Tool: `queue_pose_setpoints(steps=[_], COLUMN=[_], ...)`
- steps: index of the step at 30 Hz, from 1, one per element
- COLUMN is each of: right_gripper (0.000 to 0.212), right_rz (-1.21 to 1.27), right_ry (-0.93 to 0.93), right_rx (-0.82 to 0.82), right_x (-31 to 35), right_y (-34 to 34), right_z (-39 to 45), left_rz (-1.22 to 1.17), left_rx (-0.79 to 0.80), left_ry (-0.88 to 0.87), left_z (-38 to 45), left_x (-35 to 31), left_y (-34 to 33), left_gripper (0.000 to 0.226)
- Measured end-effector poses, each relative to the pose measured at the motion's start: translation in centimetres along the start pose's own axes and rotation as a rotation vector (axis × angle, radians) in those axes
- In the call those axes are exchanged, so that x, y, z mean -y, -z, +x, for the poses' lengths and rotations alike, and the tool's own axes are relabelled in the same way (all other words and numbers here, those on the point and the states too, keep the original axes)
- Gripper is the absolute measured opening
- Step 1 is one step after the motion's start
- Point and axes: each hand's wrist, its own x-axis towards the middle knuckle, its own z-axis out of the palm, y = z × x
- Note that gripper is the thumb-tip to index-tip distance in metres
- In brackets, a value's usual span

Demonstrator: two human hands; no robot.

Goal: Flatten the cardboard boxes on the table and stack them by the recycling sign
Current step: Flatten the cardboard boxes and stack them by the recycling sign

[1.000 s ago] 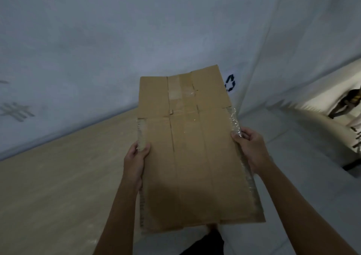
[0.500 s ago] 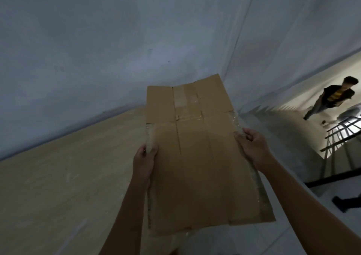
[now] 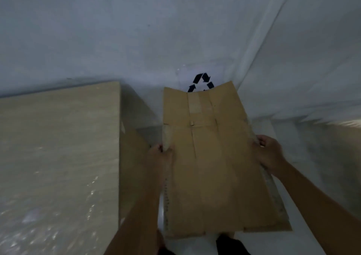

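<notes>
Now flattened box (image 3: 213, 168) edge-gripped by both hands, beside table (image 3: 58, 147).

I see the flattened cardboard box (image 3: 213, 168) gripped at its side edges by my left hand (image 3: 161, 157) and right hand (image 3: 268, 153), its far end overlapping the recycling sign (image 3: 201, 83); the bench (image 3: 58, 147) lies left.

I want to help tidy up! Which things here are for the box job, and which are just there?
For the job:
flattened cardboard box
recycling sign
left hand
right hand
table

Just there:
wall
floor
</notes>
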Motion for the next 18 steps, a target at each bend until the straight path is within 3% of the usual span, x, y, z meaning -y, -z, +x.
queue_pose_setpoints(steps=[5,13,18], right_gripper=[0.018,0.019,0.025], right_rz=[-0.024,-0.142,-0.114], right_ry=[-0.046,0.002,-0.015], right_rx=[0.055,0.060,0.058], right_x=[-7.4,-24.8,-33.9], right_y=[-3.8,-20.5,-30.6], right_z=[6.1,15.0,20.6], left_rz=[-0.036,-0.023,-0.136], left_rx=[-0.145,-0.221,-0.250], left_ry=[0.228,0.416,0.358], left_z=[5.5,19.8,26.5], left_x=[7.1,31.4,39.9], left_y=[-7.3,-16.1,-19.6], left_gripper=[0.023,0.049,0.019])
